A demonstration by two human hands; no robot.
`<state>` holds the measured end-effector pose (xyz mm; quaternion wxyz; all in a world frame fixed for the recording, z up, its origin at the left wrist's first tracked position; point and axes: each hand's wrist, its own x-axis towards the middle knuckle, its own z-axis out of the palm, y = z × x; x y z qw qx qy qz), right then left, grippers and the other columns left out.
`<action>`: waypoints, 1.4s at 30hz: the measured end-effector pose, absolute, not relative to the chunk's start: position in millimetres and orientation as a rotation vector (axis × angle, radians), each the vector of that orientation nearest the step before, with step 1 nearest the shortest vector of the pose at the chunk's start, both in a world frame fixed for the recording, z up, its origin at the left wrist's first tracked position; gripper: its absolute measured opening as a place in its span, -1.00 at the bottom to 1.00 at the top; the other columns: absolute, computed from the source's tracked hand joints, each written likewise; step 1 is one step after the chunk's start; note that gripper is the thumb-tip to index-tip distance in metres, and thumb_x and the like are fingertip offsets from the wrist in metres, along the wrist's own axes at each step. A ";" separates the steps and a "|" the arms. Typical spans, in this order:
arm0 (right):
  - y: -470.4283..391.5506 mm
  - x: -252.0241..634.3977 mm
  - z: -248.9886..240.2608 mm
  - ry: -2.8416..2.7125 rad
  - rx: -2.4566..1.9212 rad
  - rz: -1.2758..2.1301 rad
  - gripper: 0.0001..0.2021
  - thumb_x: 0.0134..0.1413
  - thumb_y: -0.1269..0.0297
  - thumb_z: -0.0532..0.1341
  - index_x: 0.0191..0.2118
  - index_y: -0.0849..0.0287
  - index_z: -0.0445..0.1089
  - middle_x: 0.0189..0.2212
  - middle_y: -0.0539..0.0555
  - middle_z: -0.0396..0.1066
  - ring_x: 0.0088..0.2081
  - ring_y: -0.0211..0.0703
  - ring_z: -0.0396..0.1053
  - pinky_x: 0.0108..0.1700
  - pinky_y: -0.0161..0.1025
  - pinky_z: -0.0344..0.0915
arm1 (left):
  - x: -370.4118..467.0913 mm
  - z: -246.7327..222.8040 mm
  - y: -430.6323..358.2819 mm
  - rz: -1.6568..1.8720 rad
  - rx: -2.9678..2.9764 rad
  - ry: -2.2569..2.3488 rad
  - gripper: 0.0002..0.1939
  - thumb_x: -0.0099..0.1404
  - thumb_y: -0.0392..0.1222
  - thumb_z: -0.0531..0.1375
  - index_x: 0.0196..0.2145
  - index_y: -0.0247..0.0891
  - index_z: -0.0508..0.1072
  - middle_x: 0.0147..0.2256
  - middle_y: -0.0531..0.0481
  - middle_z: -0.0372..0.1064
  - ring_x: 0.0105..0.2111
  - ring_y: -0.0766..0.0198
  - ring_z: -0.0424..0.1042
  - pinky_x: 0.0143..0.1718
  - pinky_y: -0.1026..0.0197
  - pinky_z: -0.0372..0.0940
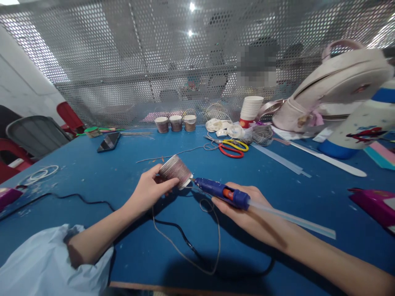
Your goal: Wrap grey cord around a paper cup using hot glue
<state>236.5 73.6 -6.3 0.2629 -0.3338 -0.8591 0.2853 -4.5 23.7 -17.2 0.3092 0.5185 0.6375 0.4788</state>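
Blue sleeve [52, 263] nearest; left grip [148, 188] holds tilted cup [175, 167] round side; right grip [248, 211] clasps glue gun [214, 188].

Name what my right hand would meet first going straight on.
The glue gun in your right hand would likely meet the cup in your left hand first, at its rim; whether they touch is unclear.

Here's the small cup [176, 172], wrapped in greyish-pink cord, tipped well over above the blue tabletop [126, 172], its white edge facing lower right. And in comes the blue glue gun [212, 188], orange showing inside, clear stick jutting from its rear, nozzle right by that edge!
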 end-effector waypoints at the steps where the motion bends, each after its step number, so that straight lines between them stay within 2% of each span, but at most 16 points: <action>1: 73.2 236.7 -6.4 -2.328 -0.906 0.778 -0.72 0.13 0.12 0.14 -0.52 0.15 0.25 -0.61 -0.07 0.29 -0.59 -0.31 0.19 -0.51 -0.34 0.12 | -4.7 -17.3 23.8 1.269 1.372 1.672 -0.72 0.07 -0.07 0.29 -0.33 -0.27 0.35 -0.59 0.14 0.31 -0.59 0.35 0.30 -0.53 0.29 0.23; 9: 76.6 237.0 -7.1 -2.264 -0.971 0.846 -0.74 0.10 0.11 0.15 -0.51 0.15 0.31 -0.61 -0.06 0.31 -0.57 -0.29 0.24 -0.51 -0.35 0.14 | -6.1 -16.8 22.5 1.286 1.366 1.633 -0.74 0.07 -0.10 0.29 -0.34 -0.27 0.35 -0.60 0.15 0.30 -0.60 0.37 0.29 -0.53 0.31 0.23; 17: 67.9 234.9 -4.9 -2.377 -0.817 0.772 -0.74 0.13 0.19 0.13 -0.54 0.14 0.22 -0.62 -0.07 0.26 -0.60 -0.33 0.15 -0.51 -0.34 0.11 | -5.3 -17.7 23.2 1.275 1.363 1.635 -0.73 0.07 -0.11 0.29 -0.34 -0.28 0.34 -0.58 0.14 0.31 -0.60 0.37 0.30 -0.53 0.30 0.24; 29: 74.2 237.5 -2.5 -2.260 -1.011 0.831 -0.71 0.08 0.10 0.15 -0.54 0.15 0.28 -0.65 -0.09 0.27 -0.61 -0.32 0.19 -0.55 -0.36 0.12 | -5.2 -16.6 23.2 1.290 1.359 1.587 -0.75 0.08 -0.12 0.28 -0.34 -0.28 0.34 -0.59 0.15 0.30 -0.60 0.38 0.29 -0.53 0.30 0.22; 35: 76.1 236.5 4.6 -2.211 -1.098 1.000 -0.70 0.04 0.04 0.16 -0.52 0.17 0.34 -0.63 -0.06 0.29 -0.58 -0.28 0.19 -0.55 -0.34 0.14 | -5.0 -15.1 22.3 1.304 1.350 1.555 -0.74 0.07 -0.13 0.29 -0.33 -0.28 0.35 -0.59 0.16 0.29 -0.59 0.38 0.29 -0.52 0.30 0.23; 40: 77.5 236.2 10.4 -2.158 -1.080 1.120 -0.66 0.02 0.09 0.16 -0.65 0.14 0.23 -0.75 -0.11 0.08 -0.68 -0.34 0.01 -0.63 -0.34 0.02 | -4.1 -12.9 22.5 1.306 1.343 1.560 -0.74 0.07 -0.13 0.30 -0.35 -0.28 0.34 -0.59 0.16 0.28 -0.60 0.39 0.28 -0.53 0.30 0.22; 42: 78.0 236.6 10.5 -2.160 -1.063 1.133 -0.66 0.04 0.11 0.16 -0.65 0.14 0.21 -0.76 -0.11 0.06 -0.69 -0.34 0.00 -0.64 -0.34 0.00 | -3.7 -12.8 22.4 1.302 1.338 1.557 -0.75 0.06 -0.13 0.30 -0.36 -0.28 0.34 -0.59 0.16 0.28 -0.59 0.39 0.28 -0.52 0.30 0.22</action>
